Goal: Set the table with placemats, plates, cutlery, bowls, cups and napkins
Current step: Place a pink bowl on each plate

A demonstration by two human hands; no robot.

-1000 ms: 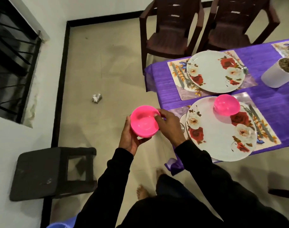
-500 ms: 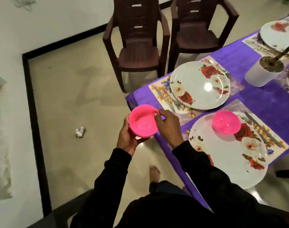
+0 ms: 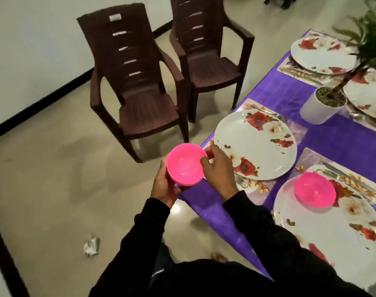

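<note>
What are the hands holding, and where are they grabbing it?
A pink bowl. The left hand cups it from below and around its outer side; the right hand pinches its rim on the side nearest the table.

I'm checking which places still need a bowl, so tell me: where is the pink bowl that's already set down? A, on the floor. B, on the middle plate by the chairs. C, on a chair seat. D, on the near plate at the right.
D: the set-down pink bowl sits on the near plate, while the middle plate is bare.
</note>
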